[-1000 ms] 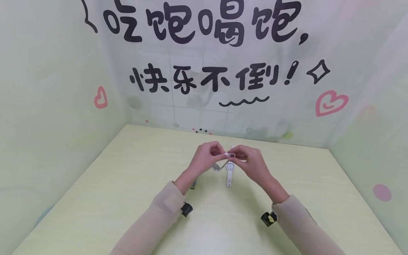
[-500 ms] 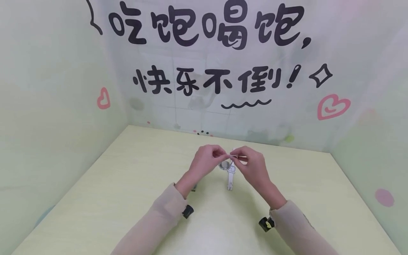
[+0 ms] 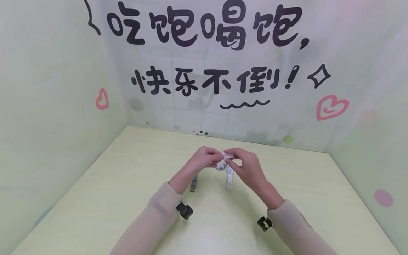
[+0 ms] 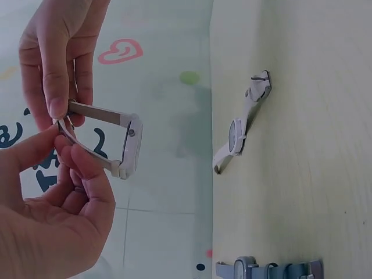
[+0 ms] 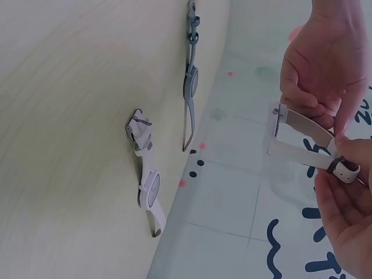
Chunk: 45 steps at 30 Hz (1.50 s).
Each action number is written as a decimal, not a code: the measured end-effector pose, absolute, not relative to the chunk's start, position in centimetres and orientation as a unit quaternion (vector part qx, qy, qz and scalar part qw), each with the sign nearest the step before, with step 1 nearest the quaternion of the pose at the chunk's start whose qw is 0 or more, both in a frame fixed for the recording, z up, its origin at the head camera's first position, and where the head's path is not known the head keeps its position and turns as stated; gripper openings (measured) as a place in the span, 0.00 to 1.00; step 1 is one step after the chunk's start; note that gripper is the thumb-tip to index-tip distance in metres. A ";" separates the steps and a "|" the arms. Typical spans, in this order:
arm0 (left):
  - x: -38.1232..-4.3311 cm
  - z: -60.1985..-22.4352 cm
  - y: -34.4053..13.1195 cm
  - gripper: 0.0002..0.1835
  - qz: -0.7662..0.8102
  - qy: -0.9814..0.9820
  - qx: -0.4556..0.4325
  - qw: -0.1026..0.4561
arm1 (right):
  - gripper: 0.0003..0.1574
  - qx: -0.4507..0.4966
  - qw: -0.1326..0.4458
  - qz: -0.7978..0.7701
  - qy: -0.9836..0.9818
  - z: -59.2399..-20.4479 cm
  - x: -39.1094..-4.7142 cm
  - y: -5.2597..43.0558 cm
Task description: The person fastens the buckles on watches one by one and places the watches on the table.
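Observation:
A white wristwatch (image 3: 220, 165) hangs in the air, its strap bent into a loop and its case lowest. My left hand (image 3: 205, 159) pinches the strap from the left. From the other side my right hand (image 3: 250, 164) pinches the strap near the buckle end. In the left wrist view the fingertips of both hands meet at the strap ends, and the case of the held wristwatch (image 4: 132, 148) is apart from the fingers. Whether the buckle is fastened is hidden by the fingers.
Another white wristwatch (image 5: 150, 189) lies on the table (image 3: 127, 198) just beyond the hands. A blue-grey wristwatch (image 5: 192, 84) lies to its left, partly behind the left forearm in the head view. A printed cloth wall (image 3: 178, 117) rises at the table's back edge.
The left hand has shifted slightly left, and the gap between the hands has widened a little. The held wristwatch has turned, its case swinging below the fingers; more of the blue-grey one shows.

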<state>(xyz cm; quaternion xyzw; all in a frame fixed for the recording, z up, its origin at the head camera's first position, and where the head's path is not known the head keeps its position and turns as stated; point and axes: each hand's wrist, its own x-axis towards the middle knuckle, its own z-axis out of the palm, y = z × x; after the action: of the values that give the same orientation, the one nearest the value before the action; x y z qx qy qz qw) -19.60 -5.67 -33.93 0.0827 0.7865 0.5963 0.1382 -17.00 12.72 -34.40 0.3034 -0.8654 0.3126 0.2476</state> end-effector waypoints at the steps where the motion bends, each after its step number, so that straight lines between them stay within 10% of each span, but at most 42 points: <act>1: -19.6 -34.0 -5.7 0.14 0.595 0.787 0.086 0.137 | 0.15 0.301 0.247 0.310 -0.867 -34.5 -17.0 12.6; 45: -19.8 -34.8 -8.3 0.15 0.514 0.835 0.180 0.076 | 0.11 0.235 0.221 0.478 -0.817 -34.0 -17.0 12.8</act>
<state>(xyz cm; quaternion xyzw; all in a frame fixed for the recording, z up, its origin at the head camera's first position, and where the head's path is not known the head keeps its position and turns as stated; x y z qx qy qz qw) -19.78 -8.31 -34.82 0.1803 0.8348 0.5145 0.0763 -17.02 12.81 -33.96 0.2354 -0.8169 0.4781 0.2207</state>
